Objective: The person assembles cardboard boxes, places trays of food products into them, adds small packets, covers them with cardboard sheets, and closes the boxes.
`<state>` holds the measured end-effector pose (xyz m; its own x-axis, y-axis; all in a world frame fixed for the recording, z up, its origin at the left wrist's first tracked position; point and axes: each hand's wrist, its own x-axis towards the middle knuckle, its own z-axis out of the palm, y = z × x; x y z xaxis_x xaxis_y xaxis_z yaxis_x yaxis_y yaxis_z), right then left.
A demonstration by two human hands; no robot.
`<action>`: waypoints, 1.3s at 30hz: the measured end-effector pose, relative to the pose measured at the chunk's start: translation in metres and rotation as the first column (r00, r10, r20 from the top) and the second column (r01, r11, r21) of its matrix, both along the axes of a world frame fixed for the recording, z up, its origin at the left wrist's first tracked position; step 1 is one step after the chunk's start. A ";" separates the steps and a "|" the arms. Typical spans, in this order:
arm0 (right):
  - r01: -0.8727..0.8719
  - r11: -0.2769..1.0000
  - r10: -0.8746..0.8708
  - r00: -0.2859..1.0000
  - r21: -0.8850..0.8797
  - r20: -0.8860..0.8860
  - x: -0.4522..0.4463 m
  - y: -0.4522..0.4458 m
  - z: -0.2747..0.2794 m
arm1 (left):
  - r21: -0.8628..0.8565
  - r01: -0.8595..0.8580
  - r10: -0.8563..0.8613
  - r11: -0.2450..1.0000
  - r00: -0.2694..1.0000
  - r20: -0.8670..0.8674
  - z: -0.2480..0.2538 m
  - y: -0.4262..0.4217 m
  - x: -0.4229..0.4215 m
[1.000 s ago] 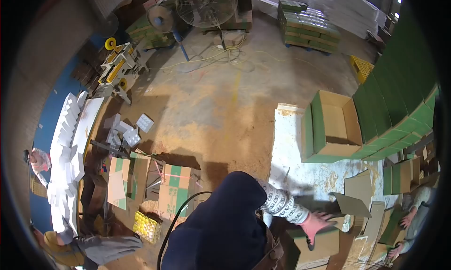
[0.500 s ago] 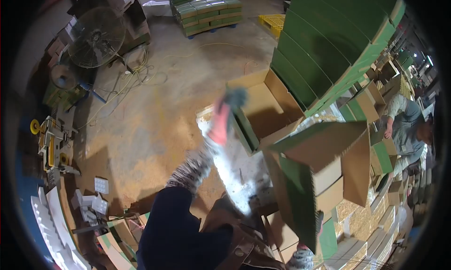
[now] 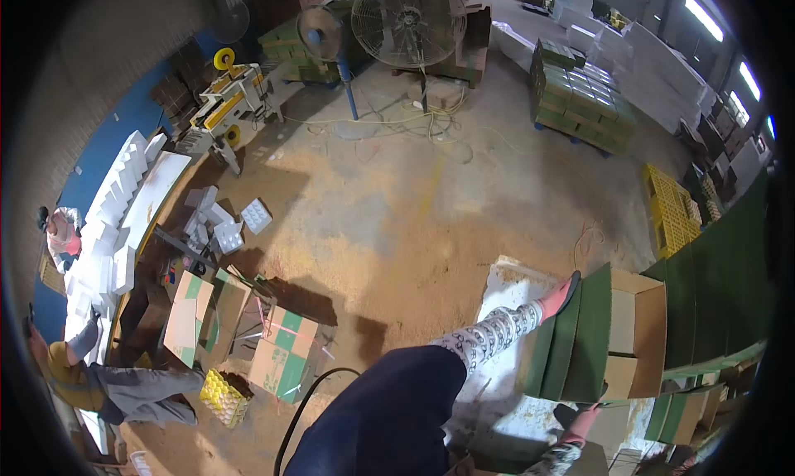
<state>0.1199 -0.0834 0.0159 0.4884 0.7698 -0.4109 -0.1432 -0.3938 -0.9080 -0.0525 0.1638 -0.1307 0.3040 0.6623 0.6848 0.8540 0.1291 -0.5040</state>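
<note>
An open cardboard box (image 3: pixel 648 331), green outside and brown inside, stands in front of me at the right. Its green panels or flaps (image 3: pixel 586 335) face my arms. My left hand (image 3: pixel 558 300), in a pink glove with dark fingertips, is closed on the far edge of the green cardboard. At the near edge, my right hand (image 3: pixel 582 426) grips the box; its fingers are partly hidden by the cardboard. Beneath the box lies a white, dirt-marked board (image 3: pixel 507 290).
Tall stacked green cardboard (image 3: pixel 716 298) rises at the right. A yellow pallet (image 3: pixel 669 207) lies behind it. Taped cartons (image 3: pixel 286 352) and a yellow egg tray (image 3: pixel 224 397) are at the left, near a person in grey trousers (image 3: pixel 149 393). Fans (image 3: pixel 410 25) stand at the back.
My view has swung left. My left hand has come from the air onto the green cardboard's far edge. The box held by my right hand has moved down in front of the stack.
</note>
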 end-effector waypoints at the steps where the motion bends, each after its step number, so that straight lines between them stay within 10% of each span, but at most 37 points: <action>1: -0.068 0.997 0.069 0.998 -0.038 0.010 0.024 -0.004 -0.010 | -0.157 0.140 -0.079 0.978 0.936 0.344 0.002 -0.011 0.003; 3: -0.218 0.947 0.222 0.975 -0.237 -0.008 0.049 -0.016 0.006 | -0.261 0.509 -0.032 0.820 0.496 0.868 0.014 -0.027 0.002; 5: -0.113 0.994 0.113 0.989 -0.001 -0.100 0.038 -0.057 0.015 | -0.059 0.703 0.172 0.709 -0.091 0.981 0.053 -0.049 -0.015; 6: -0.132 0.982 0.123 0.990 0.133 0.069 0.055 -0.087 -0.011 | 0.095 0.669 0.225 0.737 -0.375 0.899 0.088 -0.067 -0.029; 7: -0.190 0.912 -0.080 0.787 0.364 0.611 0.036 -0.125 0.000 | 0.124 0.581 0.157 0.804 -0.409 0.899 0.082 -0.086 -0.038; 8: -0.257 0.958 0.035 0.545 0.127 0.838 0.009 -0.173 0.055 | 0.153 0.486 0.085 0.861 -0.433 0.898 0.074 -0.104 -0.046; 10: -0.366 0.929 0.209 0.406 -0.051 0.890 -0.025 -0.223 0.070 | 0.090 0.707 0.271 0.701 -0.381 0.884 0.093 -0.186 -0.069; 11: -0.417 0.903 0.278 0.393 -0.099 0.876 -0.042 -0.237 0.065 | -0.212 0.921 0.536 0.327 0.004 0.844 0.101 -0.221 -0.076; 13: -0.477 0.866 0.354 0.375 -0.149 0.857 -0.064 -0.263 0.050 | 0.071 0.995 0.183 -0.075 -0.056 0.982 0.083 -0.305 -0.048; 16: -0.482 0.856 0.377 0.331 -0.189 0.865 -0.076 -0.323 0.038 | -0.209 0.654 -0.403 -0.727 -0.161 0.901 0.151 -0.370 -0.002; 19: -0.372 0.902 0.333 0.269 -0.221 0.904 -0.080 -0.417 0.039 | -0.450 0.446 -0.632 -0.774 -0.492 0.599 0.187 -0.404 0.037; 22: -0.060 0.979 0.199 0.052 -0.196 0.979 -0.098 -0.512 0.077 | -0.815 0.111 -0.817 -0.569 -0.187 0.545 0.249 -0.417 0.053; 24: 0.265 0.957 0.144 -0.075 -0.120 0.987 -0.100 -0.523 0.129 | -0.818 -0.024 -0.790 -0.575 -0.244 0.563 0.312 -0.435 0.054; 26: 0.630 0.773 -0.044 -0.057 0.070 0.997 -0.100 -0.535 0.166 | -0.760 -0.227 -0.739 -0.609 -0.186 0.648 0.341 -0.456 0.057; 28: 0.744 0.499 -0.726 0.080 0.444 0.683 -0.072 -0.528 0.152 | -0.667 -0.329 -0.670 -0.669 -0.123 0.732 0.332 -0.469 0.057; 31: 0.809 0.239 -0.773 -0.176 0.536 0.610 -0.058 -0.503 0.125 | -0.545 -0.377 -0.578 -0.749 -0.031 0.815 0.338 -0.484 0.055; 33: 0.701 0.134 -0.888 -0.229 0.701 0.398 -0.066 -0.499 0.152 | -0.369 -0.356 -0.439 -0.859 0.139 0.888 0.320 -0.470 0.062; 35: 0.699 0.056 -0.903 -0.269 0.713 0.334 -0.079 -0.516 0.135 | -0.003 -0.087 -0.064 -0.996 0.704 0.707 0.291 -0.446 0.060; 37: 0.728 0.180 -0.781 -0.303 0.662 0.546 -0.080 -0.535 0.131 | 0.140 0.132 0.187 -0.981 0.486 0.854 0.280 -0.416 0.062; 39: 0.563 0.174 -0.984 0.078 0.808 0.158 -0.078 -0.523 0.156 | 0.088 0.453 0.246 -0.887 0.303 0.921 0.307 -0.416 0.070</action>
